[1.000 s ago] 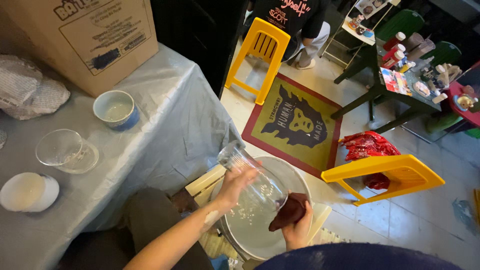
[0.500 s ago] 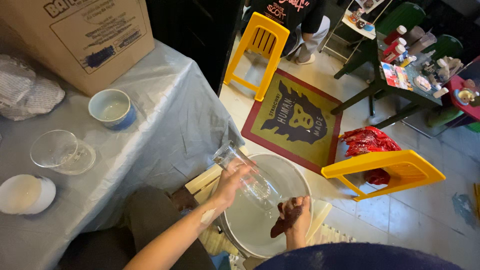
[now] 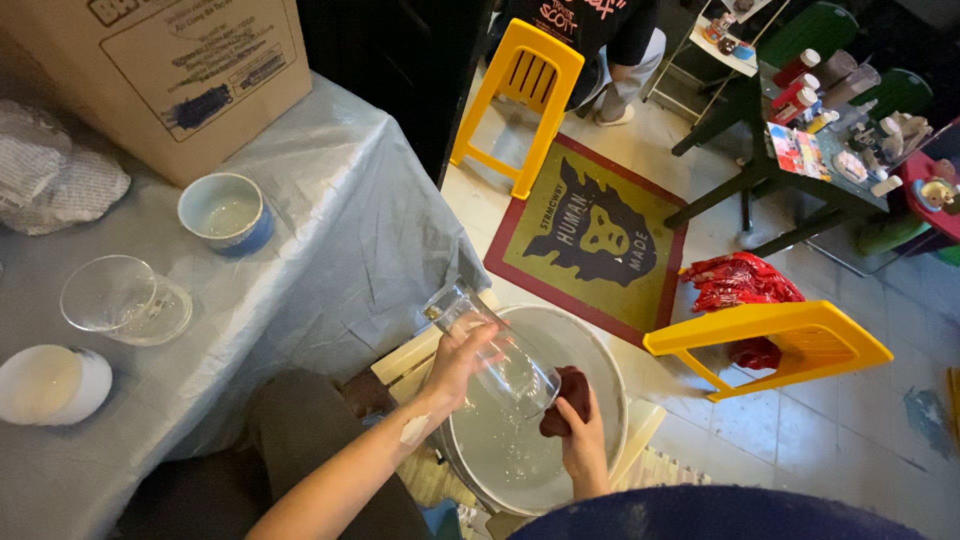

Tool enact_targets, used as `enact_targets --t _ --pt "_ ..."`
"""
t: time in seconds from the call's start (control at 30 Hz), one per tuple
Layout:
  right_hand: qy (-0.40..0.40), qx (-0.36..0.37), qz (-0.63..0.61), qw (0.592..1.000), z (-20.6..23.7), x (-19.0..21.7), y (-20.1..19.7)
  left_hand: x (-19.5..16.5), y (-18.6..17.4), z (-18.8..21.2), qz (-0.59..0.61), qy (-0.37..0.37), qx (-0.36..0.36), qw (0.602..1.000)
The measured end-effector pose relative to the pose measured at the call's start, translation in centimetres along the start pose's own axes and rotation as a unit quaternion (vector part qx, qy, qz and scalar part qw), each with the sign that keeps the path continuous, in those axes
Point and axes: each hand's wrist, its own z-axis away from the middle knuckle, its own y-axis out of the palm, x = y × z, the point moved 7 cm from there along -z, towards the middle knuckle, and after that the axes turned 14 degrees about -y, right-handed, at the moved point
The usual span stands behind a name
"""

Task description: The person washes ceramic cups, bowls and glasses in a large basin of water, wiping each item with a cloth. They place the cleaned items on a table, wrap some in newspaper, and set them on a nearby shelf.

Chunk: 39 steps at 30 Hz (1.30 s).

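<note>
My left hand [image 3: 458,362] grips a clear drinking glass [image 3: 497,348], tilted with its mouth down over a round white basin [image 3: 600,380] of soapy water. My right hand [image 3: 582,432] holds a dark red sponge [image 3: 563,398] pressed against the glass's mouth. The basin stands on a low pale stool [image 3: 412,352] in front of my knees. A small plaster is stuck on my left forearm.
A table with a pale blue cloth [image 3: 330,240] at left carries a blue-rimmed bowl [image 3: 226,212], a clear glass bowl [image 3: 122,298], a white dish [image 3: 48,384] and a cardboard box [image 3: 190,70]. Two yellow plastic chairs [image 3: 770,338], a printed rug [image 3: 590,235] and a seated person [image 3: 600,40] are beyond.
The glass has been turned lower toward the water, and my right hand with the sponge has moved up against its mouth.
</note>
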Motion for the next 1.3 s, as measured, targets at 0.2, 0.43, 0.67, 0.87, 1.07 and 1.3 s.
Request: enact_targets --t 0.2,0.43,0.67,0.87,1.07,1.3 --pt "-0.093 -0.058 0.147 0.983 0.0 0.6 -0.7 0.9 -0.4 -0.1 0.01 -0.054 0.008 0.998" --pt "-0.025 -0.094 -0.108 0.989 -0.4 -1.8 -1.9 2.5 0.4 -0.7 0.029 -0.069 0.018 0.997" --pt "-0.007 -0.092 -0.191 0.977 -0.3 -2.8 -3.1 3.8 0.1 -1.6 -0.094 0.01 0.063 0.994" --pt "-0.048 -0.052 -0.156 0.985 0.8 0.1 -0.8 3.7 1.1 -1.6 -0.171 0.07 0.123 0.975" --pt "-0.165 -0.102 0.147 0.97 0.8 2.1 -1.2 1.3 2.9 1.2 -0.237 0.175 0.093 0.951" --pt "0.022 0.083 0.044 0.995 0.6 -1.8 -1.1 -1.6 2.5 2.5 -0.254 0.22 0.047 0.941"
